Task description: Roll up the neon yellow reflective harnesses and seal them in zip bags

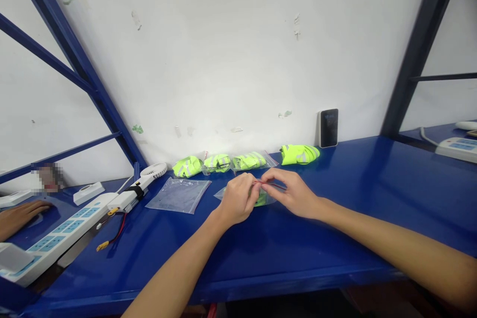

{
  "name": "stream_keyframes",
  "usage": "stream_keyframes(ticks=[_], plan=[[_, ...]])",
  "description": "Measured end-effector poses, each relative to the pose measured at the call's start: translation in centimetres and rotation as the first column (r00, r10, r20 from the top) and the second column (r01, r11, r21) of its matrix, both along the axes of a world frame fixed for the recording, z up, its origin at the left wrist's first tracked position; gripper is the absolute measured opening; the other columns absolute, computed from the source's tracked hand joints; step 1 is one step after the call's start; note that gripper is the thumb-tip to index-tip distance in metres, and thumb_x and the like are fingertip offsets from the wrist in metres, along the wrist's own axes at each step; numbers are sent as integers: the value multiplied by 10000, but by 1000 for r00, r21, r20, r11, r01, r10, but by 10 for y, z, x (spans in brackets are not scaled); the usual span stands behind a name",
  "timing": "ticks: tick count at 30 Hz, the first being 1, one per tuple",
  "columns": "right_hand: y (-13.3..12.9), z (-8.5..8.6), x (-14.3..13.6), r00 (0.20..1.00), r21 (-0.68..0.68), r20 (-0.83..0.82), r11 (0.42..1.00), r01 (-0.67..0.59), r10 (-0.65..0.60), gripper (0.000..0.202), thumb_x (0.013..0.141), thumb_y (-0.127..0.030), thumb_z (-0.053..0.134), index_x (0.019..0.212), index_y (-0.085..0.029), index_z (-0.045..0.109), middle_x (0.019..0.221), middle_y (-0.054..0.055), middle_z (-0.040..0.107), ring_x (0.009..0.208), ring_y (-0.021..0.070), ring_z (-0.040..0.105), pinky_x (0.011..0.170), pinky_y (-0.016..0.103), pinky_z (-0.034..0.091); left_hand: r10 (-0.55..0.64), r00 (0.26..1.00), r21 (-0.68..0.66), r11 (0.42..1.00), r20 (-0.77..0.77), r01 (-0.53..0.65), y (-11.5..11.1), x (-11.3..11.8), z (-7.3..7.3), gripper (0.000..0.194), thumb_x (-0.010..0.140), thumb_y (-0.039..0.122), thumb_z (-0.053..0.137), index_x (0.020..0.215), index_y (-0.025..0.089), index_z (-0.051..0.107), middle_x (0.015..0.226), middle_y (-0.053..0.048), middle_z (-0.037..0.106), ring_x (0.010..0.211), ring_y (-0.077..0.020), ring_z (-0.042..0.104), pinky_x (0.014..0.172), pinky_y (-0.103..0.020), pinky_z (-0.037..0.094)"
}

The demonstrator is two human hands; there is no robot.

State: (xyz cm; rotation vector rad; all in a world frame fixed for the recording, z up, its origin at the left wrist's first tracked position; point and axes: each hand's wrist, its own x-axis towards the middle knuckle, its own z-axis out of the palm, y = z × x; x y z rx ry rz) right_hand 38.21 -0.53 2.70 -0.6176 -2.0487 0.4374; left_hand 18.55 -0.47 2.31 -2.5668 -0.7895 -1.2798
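Observation:
My left hand (237, 198) and my right hand (294, 194) meet above the middle of the table. Both are closed, thumbs and fingers pinching the red-lined top edge of a clear zip bag (263, 199). Something neon yellow-green shows inside that bag, mostly hidden behind my hands. To the left, a flat clear zip bag (179, 195) lies on the table. Along the wall behind are folded neon vests with grey stripes in clear bags: one on the left (187, 166), one beside it (217, 162) and one further right (249, 161). Another folded neon vest (299, 154) sits right of these, its wrapping unclear.
A black-fronted device (328, 128) leans against the wall. At left are a white handheld fan (153, 171), a cable with yellow connectors (121, 226) and a long power strip (63, 231). Another person's hand (32, 208) rests beyond the blue frame (108, 104).

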Motion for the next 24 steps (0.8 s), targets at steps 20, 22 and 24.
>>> stream_keyframes(ticks=[20, 22, 24], plan=[[-5, -1, -1, 999, 109, 37, 994, 2, -6, 87, 952, -195, 481, 871, -211, 509, 807, 23, 549, 706, 154, 503, 643, 280, 410, -15, 998, 0, 1000, -57, 15, -1, 0, 1, 136, 959, 247, 436, 945, 180, 554, 813, -48, 642, 720, -167, 575, 681, -304, 468], [-5, -2, -2, 999, 105, 45, 994, 6, -10, 92, 951, -199, 473, 864, -215, 499, 803, 27, 545, 700, 162, 500, 639, 286, 411, -15, 998, 8, 1000, -67, 15, -1, 1, 1, 134, 958, 240, 432, 940, 181, 551, 813, -51, 650, 714, -170, 579, 676, -307, 469], [-4, -2, -2, 998, 103, 62, 995, 3, -9, 89, 953, -206, 465, 870, -219, 497, 812, 35, 548, 706, 170, 504, 644, 294, 418, -1, 997, 24, 1000, -79, 3, -2, 1, 1, 140, 958, 232, 423, 920, 183, 549, 794, -51, 649, 699, -172, 581, 669, -312, 471]])
